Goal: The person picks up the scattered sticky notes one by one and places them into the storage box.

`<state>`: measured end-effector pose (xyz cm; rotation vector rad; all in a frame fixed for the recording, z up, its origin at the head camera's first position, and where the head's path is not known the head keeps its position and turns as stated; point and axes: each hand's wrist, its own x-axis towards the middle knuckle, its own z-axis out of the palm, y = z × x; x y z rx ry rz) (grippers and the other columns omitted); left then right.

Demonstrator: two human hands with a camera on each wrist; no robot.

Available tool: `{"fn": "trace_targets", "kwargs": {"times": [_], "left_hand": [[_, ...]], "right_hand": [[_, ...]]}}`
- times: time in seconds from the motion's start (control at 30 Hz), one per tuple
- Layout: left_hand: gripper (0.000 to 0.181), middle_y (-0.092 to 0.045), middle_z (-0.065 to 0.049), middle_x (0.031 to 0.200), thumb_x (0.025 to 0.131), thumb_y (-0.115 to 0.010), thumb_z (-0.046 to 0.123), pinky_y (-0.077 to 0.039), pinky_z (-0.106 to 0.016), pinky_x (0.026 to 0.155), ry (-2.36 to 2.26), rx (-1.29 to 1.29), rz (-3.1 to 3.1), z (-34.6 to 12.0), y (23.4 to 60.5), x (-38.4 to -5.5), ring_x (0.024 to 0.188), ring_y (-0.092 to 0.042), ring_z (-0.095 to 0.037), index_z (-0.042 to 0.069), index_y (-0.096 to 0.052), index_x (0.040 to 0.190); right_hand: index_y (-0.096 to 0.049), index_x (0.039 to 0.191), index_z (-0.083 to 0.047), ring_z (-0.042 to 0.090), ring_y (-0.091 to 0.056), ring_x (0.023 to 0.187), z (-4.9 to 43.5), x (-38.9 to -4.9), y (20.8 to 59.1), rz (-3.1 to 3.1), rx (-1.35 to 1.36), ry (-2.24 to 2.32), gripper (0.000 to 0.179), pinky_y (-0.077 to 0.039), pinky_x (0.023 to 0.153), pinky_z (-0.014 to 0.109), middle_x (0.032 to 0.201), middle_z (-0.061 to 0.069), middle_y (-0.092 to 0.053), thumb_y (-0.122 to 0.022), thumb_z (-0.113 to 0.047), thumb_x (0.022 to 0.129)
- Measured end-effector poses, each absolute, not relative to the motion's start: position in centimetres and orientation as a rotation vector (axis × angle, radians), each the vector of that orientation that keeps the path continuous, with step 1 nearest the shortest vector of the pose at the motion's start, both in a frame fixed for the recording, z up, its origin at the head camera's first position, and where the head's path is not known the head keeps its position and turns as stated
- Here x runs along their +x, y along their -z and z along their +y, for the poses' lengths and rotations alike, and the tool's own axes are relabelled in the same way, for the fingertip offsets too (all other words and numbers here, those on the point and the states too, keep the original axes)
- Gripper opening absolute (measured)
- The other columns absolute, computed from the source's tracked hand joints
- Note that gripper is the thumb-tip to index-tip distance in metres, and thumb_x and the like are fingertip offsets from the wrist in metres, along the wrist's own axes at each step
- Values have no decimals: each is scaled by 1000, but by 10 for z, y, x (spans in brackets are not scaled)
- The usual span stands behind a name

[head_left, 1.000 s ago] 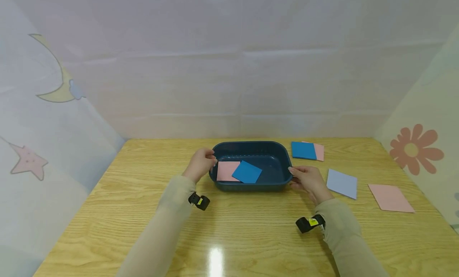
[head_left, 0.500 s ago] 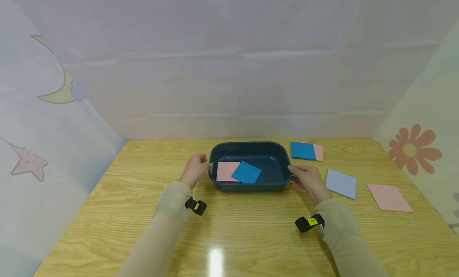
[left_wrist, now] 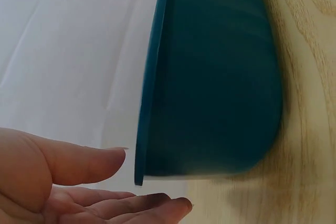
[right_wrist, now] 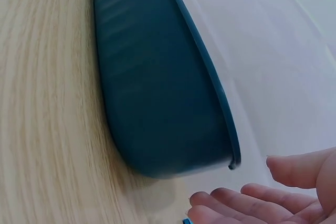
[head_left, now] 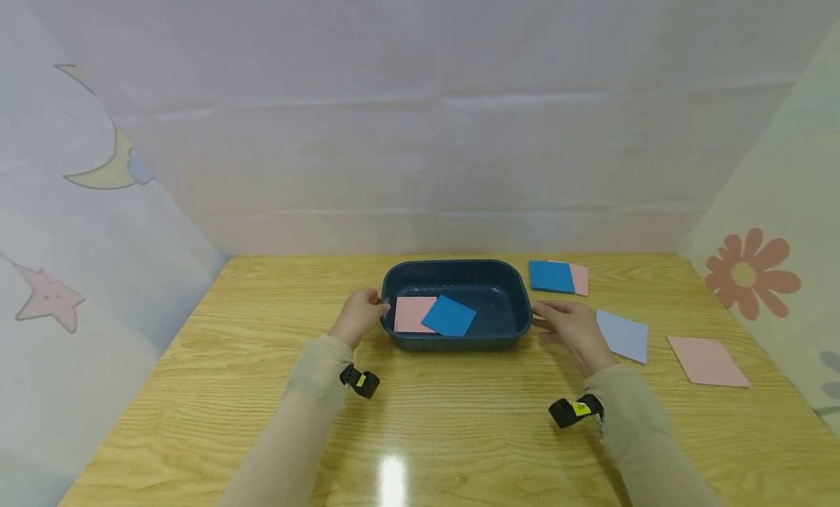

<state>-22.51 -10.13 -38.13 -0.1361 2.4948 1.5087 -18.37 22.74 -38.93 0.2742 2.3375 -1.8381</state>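
A dark blue rectangular plastic basin (head_left: 459, 343) stands upright on the wooden table. Inside it, at the left, lie a pink square (head_left: 412, 315) and a blue square (head_left: 451, 315), the blue one partly over the pink. My left hand (head_left: 357, 317) is beside the basin's left end; the left wrist view shows thumb and relaxed fingers (left_wrist: 168, 205) just apart from the rim. At the right end my right hand (head_left: 574, 329) is loosely spread. A gap separates its thumb (right_wrist: 296, 169) from the basin's rim in the right wrist view. Neither hand holds anything.
Right of the basin, a blue square (head_left: 550, 276) partly covers a pink square (head_left: 581, 279) near the back edge. Nearer lie a lavender square (head_left: 623, 338) and another pink square (head_left: 709, 361). A pale cloth backdrop (head_left: 420, 164) closes the table's back.
My left hand has drawn back slightly from the left rim. More recently, my right hand has let go of the right rim and shifted a little right. The basin and squares stay put.
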Motion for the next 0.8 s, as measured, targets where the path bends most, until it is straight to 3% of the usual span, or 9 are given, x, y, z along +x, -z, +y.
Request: {"fn": "trace_targets", "kwargs": {"times": [0.17, 0.53, 0.8], "left_hand": [[46, -45, -32, 138, 99, -51, 2, -42, -46, 101, -1499, -123, 2486, -100, 383, -224, 127, -46, -39, -18, -37, 138], [30, -60, -25, 116, 99, -48, -1, -49, -35, 80, -1504, -104, 2502, -99, 390, -223, 96, -56, -29, -15, -54, 126], [30, -59, -26, 116, 99, -45, -4, -50, -38, 85, -1541, -132, 2476, -95, 390, -222, 101, -57, -32, -16, -53, 125]], "right_hand": [[-35, 143, 13, 38, -48, 126, 233, -181, 386, 2362, 266, 1812, 53, -53, 89, 33, 143, 32, -40, -47, -21, 104], [-34, 143, 12, 34, -52, 123, 245, -178, 388, 2374, 242, 1781, 55, -52, 90, 33, 143, 31, -40, -48, -23, 104], [-36, 141, 14, 26, -60, 115, 254, -176, 394, 2402, 196, 1744, 54, -52, 90, 36, 140, 32, -43, -49, -22, 103]]}}
